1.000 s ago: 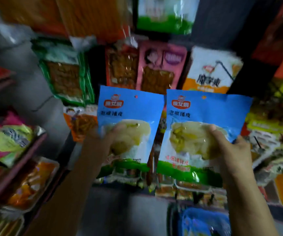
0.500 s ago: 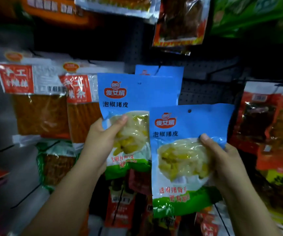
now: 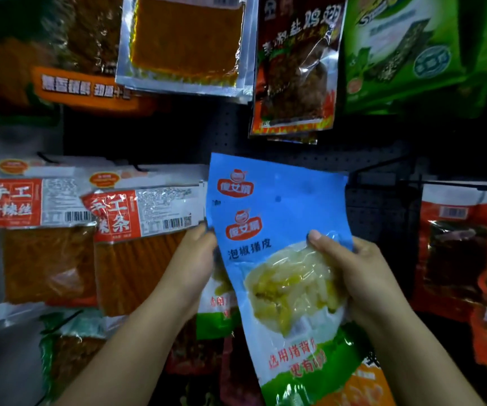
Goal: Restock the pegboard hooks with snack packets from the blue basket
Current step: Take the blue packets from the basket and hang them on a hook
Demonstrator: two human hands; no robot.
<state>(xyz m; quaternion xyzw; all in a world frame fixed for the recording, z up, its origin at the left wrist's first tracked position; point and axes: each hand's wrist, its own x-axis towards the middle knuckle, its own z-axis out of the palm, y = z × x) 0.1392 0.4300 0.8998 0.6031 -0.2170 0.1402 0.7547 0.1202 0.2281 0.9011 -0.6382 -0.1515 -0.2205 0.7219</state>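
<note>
Two blue snack packets sit at centre frame, one overlapping the other. Front blue packet (image 3: 283,288), tilted with its top leaning left, is held by the right hand (image 3: 362,276): thumb pressed on the clear window, fingers curled behind the right edge, so a firm grip. Its green bottom band reaches the lower centre of the frame.

Rear blue packet (image 3: 265,183) lies directly behind, its logo and top edge showing above the front one. Left hand (image 3: 195,259), at centre left, grips its left edge; fingers are curled round the edge, tips hidden behind the packet.

Behind the hands, dark pegboard (image 3: 377,206) with hanging stock. Left of frame: two red-and-white labelled packets of orange strips (image 3: 137,230), side by side, the nearer one just beside the left hand. Right edge: dark red packets (image 3: 453,247) on a hook. Upper centre: silver-edged orange packet (image 3: 183,42) and a dark brown packet (image 3: 295,65). Upper right: green packet (image 3: 406,48). Blue basket not in view.
</note>
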